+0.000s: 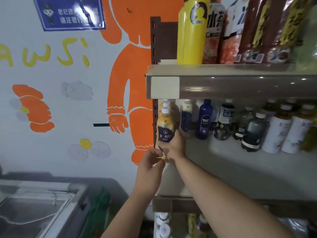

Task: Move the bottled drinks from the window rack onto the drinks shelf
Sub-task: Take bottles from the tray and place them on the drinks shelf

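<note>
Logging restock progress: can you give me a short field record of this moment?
held item: tan bottle, white cap, dark label
right hand: grips its label
left hand: holds its base
place: left end of middle shelf
neighbours: like bottle behind; blue soda bottle to the right

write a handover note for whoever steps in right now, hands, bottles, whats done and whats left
Right hand: grips the milk tea bottle at its dark label.
Left hand: holds the bottle's base.
Bottle: upright at the left end of the drinks shelf, in front of matching bottles. Cannot tell if it rests on the shelf.
Done: bottle brought to the shelf.
Left: set it down and let go. The window rack is out of view, so what remains there is unknown.
</note>
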Tool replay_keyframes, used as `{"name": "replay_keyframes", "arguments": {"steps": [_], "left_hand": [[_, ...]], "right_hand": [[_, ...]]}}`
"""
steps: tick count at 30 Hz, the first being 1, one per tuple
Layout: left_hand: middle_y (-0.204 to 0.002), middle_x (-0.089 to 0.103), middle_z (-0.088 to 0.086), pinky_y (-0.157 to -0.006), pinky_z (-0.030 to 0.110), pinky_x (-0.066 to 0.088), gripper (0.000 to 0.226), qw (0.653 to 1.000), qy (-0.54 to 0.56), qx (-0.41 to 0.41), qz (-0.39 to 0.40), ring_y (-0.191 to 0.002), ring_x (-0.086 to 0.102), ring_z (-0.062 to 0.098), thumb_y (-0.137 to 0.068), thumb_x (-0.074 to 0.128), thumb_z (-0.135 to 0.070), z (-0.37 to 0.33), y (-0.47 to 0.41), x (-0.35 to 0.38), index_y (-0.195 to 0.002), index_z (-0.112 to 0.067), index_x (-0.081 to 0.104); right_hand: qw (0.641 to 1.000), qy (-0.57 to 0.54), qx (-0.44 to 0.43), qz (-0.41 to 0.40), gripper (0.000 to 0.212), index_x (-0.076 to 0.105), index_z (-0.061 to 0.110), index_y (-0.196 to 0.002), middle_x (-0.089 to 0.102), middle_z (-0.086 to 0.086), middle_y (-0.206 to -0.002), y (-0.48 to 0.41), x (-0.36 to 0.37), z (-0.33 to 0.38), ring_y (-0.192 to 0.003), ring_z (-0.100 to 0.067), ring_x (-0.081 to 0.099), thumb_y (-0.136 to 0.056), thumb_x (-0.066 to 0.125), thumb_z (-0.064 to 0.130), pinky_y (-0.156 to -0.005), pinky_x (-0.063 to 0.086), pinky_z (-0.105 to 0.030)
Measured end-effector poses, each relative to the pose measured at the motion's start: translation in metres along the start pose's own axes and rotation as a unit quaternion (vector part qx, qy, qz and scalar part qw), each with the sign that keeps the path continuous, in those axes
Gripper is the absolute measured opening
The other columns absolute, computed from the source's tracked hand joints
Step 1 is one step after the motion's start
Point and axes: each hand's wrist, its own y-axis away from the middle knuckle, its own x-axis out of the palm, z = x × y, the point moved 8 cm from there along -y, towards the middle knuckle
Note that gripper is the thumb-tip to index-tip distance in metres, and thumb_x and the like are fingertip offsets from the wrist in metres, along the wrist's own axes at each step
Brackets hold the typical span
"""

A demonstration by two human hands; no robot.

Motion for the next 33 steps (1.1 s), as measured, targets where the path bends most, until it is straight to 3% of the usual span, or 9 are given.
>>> {"name": "replay_keyframes", "arguments": {"steps": [3,6,9,11,14,18,26,29,33], "left_hand": [[-0.086,0.067,-0.006,-0.078,0.030,0.047,0.023,1.000,0.013,-0.008,0.000,-0.081,0.063,0.010,-0.085,0.056,0.005,0.007,-0.004,0.006,-0.093,-0.016,0.062],[-0.076,0.066,-0.011,-0.069,0.026,0.043,0.028,1.000,0.029,-0.007,-0.009,-0.070,0.058,0.005,-0.084,0.053,0.013,0.003,-0.007,0.012,-0.086,-0.014,0.060],[-0.074,0.066,-0.012,-0.064,0.018,0.045,0.027,0.999,0.039,-0.002,-0.010,-0.069,0.060,0.004,-0.085,0.053,0.009,-0.005,-0.004,0.024,-0.084,-0.017,0.060],[-0.074,0.066,-0.008,-0.066,0.022,0.046,0.024,0.998,0.058,-0.010,-0.007,-0.071,0.060,0.008,-0.086,0.054,0.004,-0.009,-0.001,0.043,-0.082,-0.019,0.059],[-0.087,0.069,0.004,-0.073,0.038,0.049,0.010,0.996,0.075,-0.026,0.051,-0.082,0.063,0.022,-0.083,0.057,-0.010,-0.015,0.013,0.108,-0.086,-0.019,0.061],[-0.095,0.070,0.021,-0.081,0.049,0.052,0.013,0.982,0.085,-0.011,0.167,-0.090,0.067,0.037,-0.081,0.055,-0.016,-0.028,0.069,0.248,-0.089,-0.008,0.062],[-0.072,0.060,0.000,-0.064,0.021,0.043,0.027,0.889,0.098,-0.040,0.446,-0.067,0.052,0.007,-0.084,0.053,0.011,-0.046,0.345,0.534,-0.078,-0.015,0.057],[-0.074,0.065,-0.001,-0.062,0.021,0.047,0.023,0.836,0.084,-0.067,0.538,-0.065,0.058,0.004,-0.087,0.053,0.002,-0.049,0.467,0.604,-0.080,-0.018,0.061],[-0.082,0.068,0.004,-0.064,0.030,0.053,0.019,0.772,0.056,-0.109,0.624,-0.076,0.065,0.017,-0.089,0.055,-0.003,-0.041,0.605,0.663,-0.083,-0.020,0.061]], "right_hand": [[1.000,0.002,0.001,0.026,0.055,0.057,0.014,-0.107,0.067,-0.004,-0.098,0.002,0.002,-0.003,-0.084,-0.019,0.064,-0.060,0.082,0.026,-0.072,0.049,-0.028],[0.999,-0.013,0.019,0.040,0.036,0.057,0.016,-0.094,0.061,-0.007,-0.086,0.015,-0.003,0.000,-0.066,-0.013,0.061,-0.069,0.065,0.041,-0.063,0.049,-0.029],[0.995,-0.078,0.000,0.056,0.053,0.055,0.022,-0.112,0.056,0.017,-0.089,0.023,-0.021,0.006,-0.073,0.007,0.054,-0.065,0.080,0.027,-0.069,0.044,-0.015],[0.995,-0.094,-0.001,0.017,0.050,0.057,0.023,-0.114,0.061,0.017,-0.099,0.031,-0.059,0.003,-0.083,0.010,0.056,-0.072,0.083,0.018,-0.078,0.044,-0.014],[0.993,-0.114,-0.030,-0.023,0.012,0.064,0.031,-0.083,0.065,0.020,-0.072,0.053,-0.137,-0.002,-0.066,0.011,0.058,-0.078,0.073,0.024,-0.066,0.046,-0.013],[0.986,-0.082,-0.044,-0.140,0.014,0.065,0.027,-0.076,0.065,0.018,-0.066,0.100,-0.285,-0.037,-0.065,0.005,0.060,-0.078,0.076,0.019,-0.063,0.048,-0.012],[0.916,0.123,0.102,-0.367,0.030,0.057,0.029,-0.063,0.056,0.015,-0.058,0.292,-0.633,-0.143,-0.057,0.008,0.053,-0.078,0.069,0.007,-0.058,0.040,-0.009],[0.870,0.158,0.189,-0.428,0.025,0.054,0.024,-0.058,0.054,0.012,-0.053,0.389,-0.730,-0.173,-0.053,0.004,0.050,-0.078,0.068,0.018,-0.052,0.037,-0.014],[0.815,0.167,0.271,-0.483,0.026,0.056,0.025,-0.061,0.057,0.010,-0.059,0.509,-0.815,-0.219,-0.055,0.003,0.051,-0.083,0.069,0.019,-0.054,0.039,-0.015]]}}
